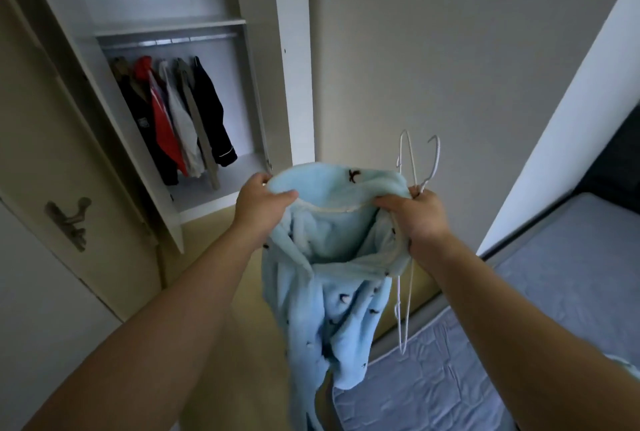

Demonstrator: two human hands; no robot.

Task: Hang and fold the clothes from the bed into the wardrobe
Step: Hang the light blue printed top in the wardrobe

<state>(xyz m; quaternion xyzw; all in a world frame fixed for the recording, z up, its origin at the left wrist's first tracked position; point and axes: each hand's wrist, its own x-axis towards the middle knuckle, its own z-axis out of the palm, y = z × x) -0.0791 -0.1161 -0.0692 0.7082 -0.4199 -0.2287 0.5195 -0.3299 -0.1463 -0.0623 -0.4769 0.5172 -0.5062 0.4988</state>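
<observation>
I read the left hand [263,203] as clamped on the garment [332,257] at the 9 o'clock end of its collar. The thumb lies over the front edge. The fingers go behind the fleece and are mostly hidden.

The right hand [420,214] is closed on the 3 o'clock end of the collar and on the hangers [417,167] together. Two white wire hooks stand up from the fist toward 12 o'clock. The lower wire runs down toward 6 o'clock, partly hidden behind the garment's edge. I cannot tell which fingers bear on the wire.

The garment is pale blue with small dark marks. It hangs in mid-air at frame centre, stretched open between both hands, with the wardrobe [277,49] to one side and the bed [571,274] to the other. Its lower end is cut off by the bottom edge.

The wardrobe sits at 10 o'clock with its compartment open. Its top is cut off. Under a shelf, a rail [169,40] carries clothes [173,118], dark, red, white and beige, bunched at the 9 o'clock end and overlapping, so I cannot count them reliably.

A door [41,292] at 8 o'clock carries a blurred handle [69,222].

The bed lies at 4 o'clock, cut off by the right and bottom edges.
</observation>
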